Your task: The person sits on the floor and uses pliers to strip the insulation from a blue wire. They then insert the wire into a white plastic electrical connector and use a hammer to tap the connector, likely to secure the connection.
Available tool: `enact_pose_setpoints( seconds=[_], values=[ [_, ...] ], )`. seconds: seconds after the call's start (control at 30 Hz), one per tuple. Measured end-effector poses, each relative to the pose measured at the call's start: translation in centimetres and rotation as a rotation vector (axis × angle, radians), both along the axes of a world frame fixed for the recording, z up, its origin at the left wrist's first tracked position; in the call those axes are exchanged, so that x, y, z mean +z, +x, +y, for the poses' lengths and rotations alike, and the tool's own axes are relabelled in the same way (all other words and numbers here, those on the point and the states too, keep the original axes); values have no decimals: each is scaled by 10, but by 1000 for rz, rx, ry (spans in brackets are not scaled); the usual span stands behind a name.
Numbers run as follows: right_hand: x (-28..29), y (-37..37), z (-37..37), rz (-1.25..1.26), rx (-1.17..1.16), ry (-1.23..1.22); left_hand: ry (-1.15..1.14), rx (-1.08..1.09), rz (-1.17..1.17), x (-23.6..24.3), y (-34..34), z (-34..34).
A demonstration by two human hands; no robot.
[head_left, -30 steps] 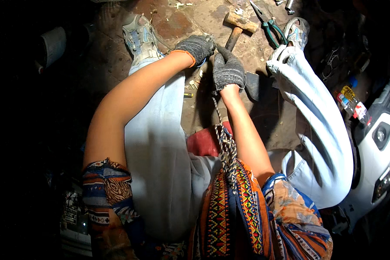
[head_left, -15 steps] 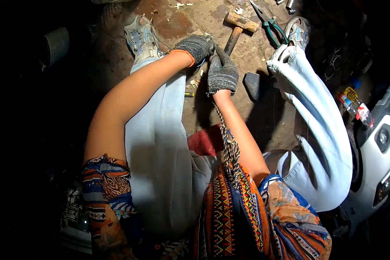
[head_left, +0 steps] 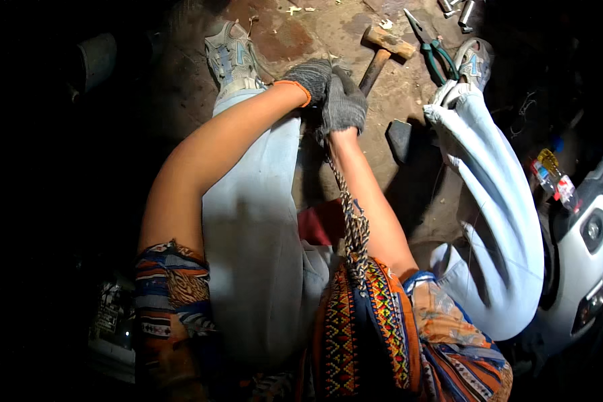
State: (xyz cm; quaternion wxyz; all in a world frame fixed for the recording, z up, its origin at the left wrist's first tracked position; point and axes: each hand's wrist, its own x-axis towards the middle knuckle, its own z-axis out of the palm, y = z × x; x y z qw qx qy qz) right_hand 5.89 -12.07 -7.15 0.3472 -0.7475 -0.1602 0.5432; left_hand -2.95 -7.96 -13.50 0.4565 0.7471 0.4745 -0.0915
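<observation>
My left hand [head_left: 313, 76], in a grey knit glove with an orange cuff edge, and my right hand [head_left: 345, 104], also gloved in grey, meet low over the ground between my shins. The fingers of both are curled and pressed together. Whatever they hold is hidden by the gloves. Just beyond my right hand lies a hammer [head_left: 374, 70] with a worn, blocky head, its handle pointing back toward that hand. Farther right, long-nose pliers [head_left: 437, 61] with green handles rest beside my right shoe [head_left: 474, 61].
A dark flat block [head_left: 399, 139] lies right of my right wrist. Several metal sockets [head_left: 467, 15] sit at the far edge, and pale scraps [head_left: 293, 10] dot the stained ground. Plastic bottles [head_left: 555, 181] and a white vehicle bumper [head_left: 593, 258] stand at the right. A red object [head_left: 319, 224] is between my legs.
The view has shifted, so ground things appear a little lower and farther right. My right hand has turned and its extended finger has folded in, closer against my left hand.
</observation>
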Motion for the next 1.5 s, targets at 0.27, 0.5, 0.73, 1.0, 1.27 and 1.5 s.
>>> enact_pose_setpoints(
  seconds=[0.27, 0.5, 0.73, 1.0, 1.27, 1.5],
  values=[
    [36, 42, 0, -527, 599, -11, 13, 62, -25, 2, -1, -4],
    [46, 59, 19, -553, 785, -102, -4, -19, -64, 29, 3, 13],
    [40, 59, 14, -594, 794, -123, 41, -38, -84, 12, 3, 5],
    [38, 62, 16, -563, 814, -126, 23, -97, -84, 18, 2, 9],
    [34, 48, 5, -608, 666, -86, 30, -91, -69, 1, 3, 1],
    [30, 35, -10, -635, 569, 12, -15, -47, -60, 2, 2, 0]
  ],
)
